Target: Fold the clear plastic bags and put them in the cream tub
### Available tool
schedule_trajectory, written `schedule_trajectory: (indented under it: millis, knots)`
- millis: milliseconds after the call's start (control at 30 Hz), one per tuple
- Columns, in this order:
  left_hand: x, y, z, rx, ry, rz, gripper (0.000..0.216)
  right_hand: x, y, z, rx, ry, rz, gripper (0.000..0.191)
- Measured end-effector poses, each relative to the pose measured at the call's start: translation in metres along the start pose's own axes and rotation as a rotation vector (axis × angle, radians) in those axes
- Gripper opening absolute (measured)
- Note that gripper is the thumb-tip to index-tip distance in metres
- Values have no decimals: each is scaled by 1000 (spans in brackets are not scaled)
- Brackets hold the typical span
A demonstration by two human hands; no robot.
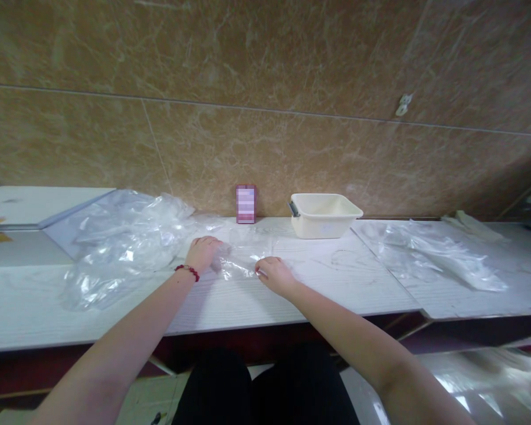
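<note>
A clear plastic bag (238,260) lies flat on the white table (327,283) between my hands. My left hand (202,252), with a red bracelet at the wrist, has its fingers curled down onto the bag's left edge. My right hand (273,274) pinches the bag's right lower edge with bent fingers. A large crumpled heap of clear plastic bags (119,242) sits just left of my left hand.
A cream plastic tub (324,215) stands at the back against the brown marble wall, with a small pink box (246,203) to its left. More clear plastic (438,254) lies spread at the right. A white board (30,203) rests at the far left.
</note>
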State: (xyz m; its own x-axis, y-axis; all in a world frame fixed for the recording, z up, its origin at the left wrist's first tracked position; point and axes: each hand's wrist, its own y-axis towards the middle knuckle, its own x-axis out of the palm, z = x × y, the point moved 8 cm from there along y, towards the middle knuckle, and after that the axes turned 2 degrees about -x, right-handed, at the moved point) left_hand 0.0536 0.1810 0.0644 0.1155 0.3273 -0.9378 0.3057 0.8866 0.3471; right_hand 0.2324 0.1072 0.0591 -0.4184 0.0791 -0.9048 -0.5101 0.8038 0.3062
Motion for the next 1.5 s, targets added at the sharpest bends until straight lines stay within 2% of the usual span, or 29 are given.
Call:
schedule_trajectory:
  millis: [67, 133, 267, 367, 500, 733, 900, 1067, 1133, 1200, 1300, 1367, 1433, 1500]
  knots:
    - [-4, 3, -2, -5, 21, 21, 42, 4, 0, -3, -12, -33, -11, 14]
    - [-5, 6, 8, 8, -8, 9, 40, 8, 1, -5, -14, -51, -13, 15]
    - [9, 7, 60, 214, -160, -134, 39, 11, 1, -7, 6, -73, -15, 19]
    - [26, 6, 83, 242, -204, -213, 47, 6, 0, 0, 116, -128, 38, 30]
    - [47, 0, 83, 203, -158, -286, 56, -4, -1, 25, 325, -193, 150, 50]
    - [51, -6, 76, 208, -94, -307, 66, -1, 24, 66, 410, -235, 187, 51]
    - [48, -8, 81, 253, -89, -315, 67, -1, 44, 79, 314, -236, 108, 23]
    - [40, -14, 92, 371, -113, -302, 63, -14, 41, 75, 21, -221, 56, 20]
    - [39, -17, 96, 397, -126, -314, 64, -19, 35, 77, -39, -219, 34, 20]
    - [38, -19, 100, 388, -130, -322, 64, -19, 30, 85, -10, -229, -32, 23]
    - [37, -23, 106, 352, -129, -321, 65, -18, 24, 103, 171, -275, -139, 35]
    - [35, -24, 110, 317, -134, -314, 67, -19, 24, 104, 255, -278, -134, 39]
    - [29, -25, 115, 284, -133, -286, 68, -18, 31, 88, 204, -195, -86, 37]
    - [20, -27, 120, 255, -126, -242, 69, -10, 39, 59, 34, -46, -60, 36]
